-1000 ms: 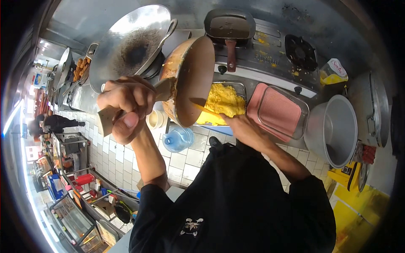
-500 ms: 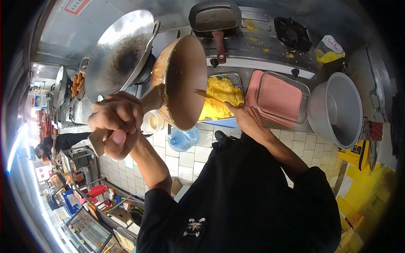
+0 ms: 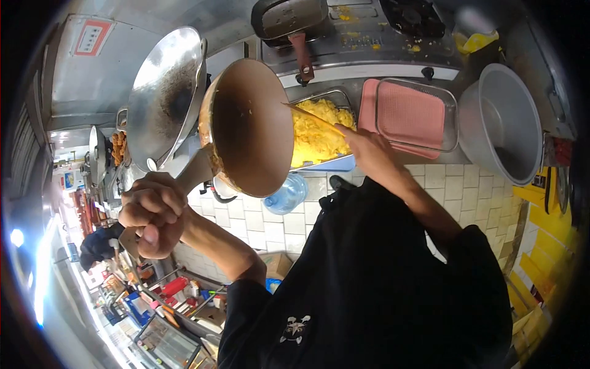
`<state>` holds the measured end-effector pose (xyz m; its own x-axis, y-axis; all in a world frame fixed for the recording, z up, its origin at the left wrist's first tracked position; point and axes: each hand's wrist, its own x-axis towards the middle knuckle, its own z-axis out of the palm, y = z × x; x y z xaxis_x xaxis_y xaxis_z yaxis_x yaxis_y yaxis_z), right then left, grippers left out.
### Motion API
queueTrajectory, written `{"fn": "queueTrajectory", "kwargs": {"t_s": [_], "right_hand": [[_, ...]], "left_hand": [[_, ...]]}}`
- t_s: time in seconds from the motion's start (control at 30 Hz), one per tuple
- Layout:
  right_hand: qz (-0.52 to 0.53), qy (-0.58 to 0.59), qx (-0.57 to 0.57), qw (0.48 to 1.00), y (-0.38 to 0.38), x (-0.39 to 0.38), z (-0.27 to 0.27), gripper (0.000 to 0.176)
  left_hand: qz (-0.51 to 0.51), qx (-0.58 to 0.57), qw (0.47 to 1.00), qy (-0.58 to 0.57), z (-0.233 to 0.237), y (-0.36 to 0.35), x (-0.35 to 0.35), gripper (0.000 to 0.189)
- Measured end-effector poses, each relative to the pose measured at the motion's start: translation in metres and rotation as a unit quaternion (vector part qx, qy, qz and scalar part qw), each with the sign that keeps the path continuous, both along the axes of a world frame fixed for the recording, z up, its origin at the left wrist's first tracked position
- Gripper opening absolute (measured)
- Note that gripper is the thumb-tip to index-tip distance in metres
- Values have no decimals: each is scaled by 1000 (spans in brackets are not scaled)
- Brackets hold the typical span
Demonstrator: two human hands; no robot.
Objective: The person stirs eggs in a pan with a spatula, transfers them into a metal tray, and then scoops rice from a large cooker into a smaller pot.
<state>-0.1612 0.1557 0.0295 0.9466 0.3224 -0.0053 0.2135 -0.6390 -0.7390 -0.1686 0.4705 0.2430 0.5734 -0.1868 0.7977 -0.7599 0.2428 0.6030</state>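
Note:
My left hand (image 3: 153, 215) is closed round the handle of a deep pan (image 3: 252, 129), which is tipped on its side with its mouth facing right. Only small bits cling to the pan's brown inside. My right hand (image 3: 372, 154) grips a wooden spatula (image 3: 316, 120), whose tip reaches the pan's right rim. Under the spatula, yellow scrambled egg (image 3: 322, 138) fills a metal tray just right of the pan.
Pink trays with a wire basket (image 3: 410, 117) and a big grey pot (image 3: 504, 123) stand at right. Behind are a stove (image 3: 362, 52) and a square pan (image 3: 289, 21). A wok (image 3: 166, 95) is at left, a water bottle (image 3: 287, 194) below. Another person (image 3: 98, 246) is far left.
The tipped pan and my left hand have shifted slightly left in view. The spatula has swung up, its tip now at the pan's rim instead of across its opening. The camera view has turned a little.

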Motion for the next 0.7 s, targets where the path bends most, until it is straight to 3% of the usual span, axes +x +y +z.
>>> {"fn": "queueTrajectory", "kwargs": {"t_s": [0.07,0.27,0.3,0.43,0.53,0.6,0.67,0.7], "right_hand": [[26,-50,46,997,-12,2,9,34],[126,153,192,961,-19,6,48,27],[164,189,151,956,-23,7,69,26],[295,109,55,948,-14,-10,86,24],[237,-78,183,951,11,-31,100,18],[311,-20,105,944,25,-16,129,19],[186,-110,188,958,33,7,133,6],[172,-84,189,963,38,27,136,8]], "left_hand": [[0,-43,999,10,1,14,2,27],[-111,-70,991,25,13,51,15,30],[-117,-73,990,28,14,60,13,30],[-89,-31,995,13,19,61,13,28],[-46,29,998,15,14,30,16,26],[1,67,998,10,7,11,19,25],[-31,70,996,43,1,-2,14,21],[-30,76,996,43,-1,-4,11,22]]}}
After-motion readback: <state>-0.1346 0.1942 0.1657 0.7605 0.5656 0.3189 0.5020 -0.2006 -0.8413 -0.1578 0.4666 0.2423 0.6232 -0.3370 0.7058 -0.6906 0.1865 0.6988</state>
